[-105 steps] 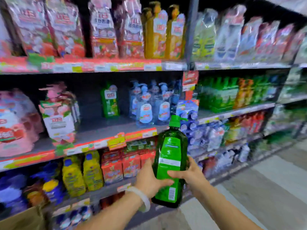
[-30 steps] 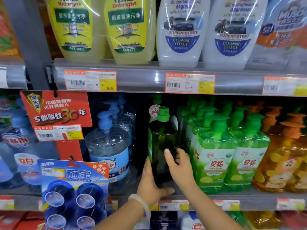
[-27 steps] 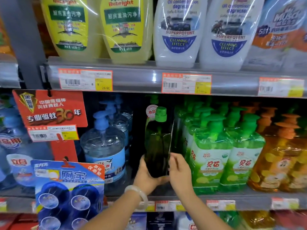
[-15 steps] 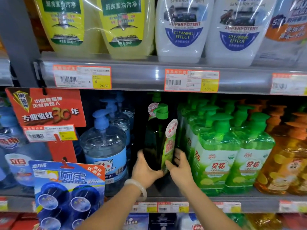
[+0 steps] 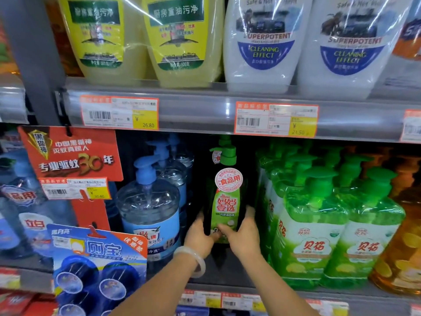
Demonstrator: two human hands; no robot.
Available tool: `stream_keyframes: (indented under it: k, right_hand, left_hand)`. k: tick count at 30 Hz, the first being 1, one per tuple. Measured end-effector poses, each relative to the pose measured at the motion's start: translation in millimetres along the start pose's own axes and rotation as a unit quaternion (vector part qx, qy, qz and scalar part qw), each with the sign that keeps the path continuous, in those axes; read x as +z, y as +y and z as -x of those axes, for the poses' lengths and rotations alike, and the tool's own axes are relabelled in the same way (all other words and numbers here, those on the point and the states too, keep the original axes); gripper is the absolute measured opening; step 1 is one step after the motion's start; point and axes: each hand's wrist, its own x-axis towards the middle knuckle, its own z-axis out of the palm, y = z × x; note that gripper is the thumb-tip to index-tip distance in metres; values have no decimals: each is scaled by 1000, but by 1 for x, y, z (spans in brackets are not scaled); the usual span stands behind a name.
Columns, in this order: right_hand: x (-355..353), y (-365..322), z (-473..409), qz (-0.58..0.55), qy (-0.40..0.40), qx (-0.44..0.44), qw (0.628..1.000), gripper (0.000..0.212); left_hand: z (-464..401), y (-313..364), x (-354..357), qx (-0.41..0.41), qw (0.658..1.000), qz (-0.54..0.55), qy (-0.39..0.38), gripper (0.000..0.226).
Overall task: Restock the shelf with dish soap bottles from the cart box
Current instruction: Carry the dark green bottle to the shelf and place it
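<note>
A dark green dish soap bottle with a green pump cap stands upright on the middle shelf, its label facing me. My left hand grips its lower left side, thumb across the front. On the lower right side, my right hand holds it, fingers wrapped round the edge. A second green cap shows behind it in the same row. The cart box is out of view.
Clear blue-pump bottles stand just left of the slot; light green pump bottles crowd its right, then orange ones. A red hanging sign and blue toilet-block pack hang at the left. The upper shelf rail is overhead.
The bottle came from mid-air into the shelf slot, then turned so its label faces front. Both hands stayed low on its sides.
</note>
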Motion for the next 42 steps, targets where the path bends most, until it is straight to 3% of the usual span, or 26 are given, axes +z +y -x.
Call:
stream_keyframes:
  k: [4, 10, 17, 20, 23, 25, 28, 32, 37, 42]
  right_hand:
    - [6, 0, -5, 39, 28, 2, 999, 76]
    - [8, -2, -4, 74, 39, 11, 996, 84]
    - [4, -1, 3, 9, 16, 31, 999, 88]
    - [2, 0, 30, 56, 23, 57, 997, 66]
    - [9, -9, 74, 106, 4, 29, 994, 42]
    - [21, -22, 107, 152, -24, -8, 988, 36]
    - [45, -49, 158, 261, -95, -59, 959, 35]
    - [106, -84, 228, 383, -232, -87, 890, 34]
    - [234, -143, 323, 421, -336, -196, 819, 43]
    - [359, -213, 426, 382, -421, -312, 761, 48]
  left_hand:
    - [-9, -4, -1, -15, 1000, 0, -18, 51]
    - [-13, -3, -2, -35, 999, 15, -29, 59]
    - [6, -1, -2, -53, 998, -24, -34, 58]
    - [28, -7, -6, -49, 994, -90, -49, 71]
    - [61, -22, -16, 6, 987, -129, -94, 44]
    - [89, -26, -34, 33, 982, -151, -112, 38]
    - [138, -24, -83, 80, 960, -237, -129, 30]
    - [201, -53, -177, 100, 907, -383, -147, 40]
    - [287, -123, -333, -13, 839, -537, -83, 45]
    - [387, -183, -480, -197, 823, -532, 22, 54]
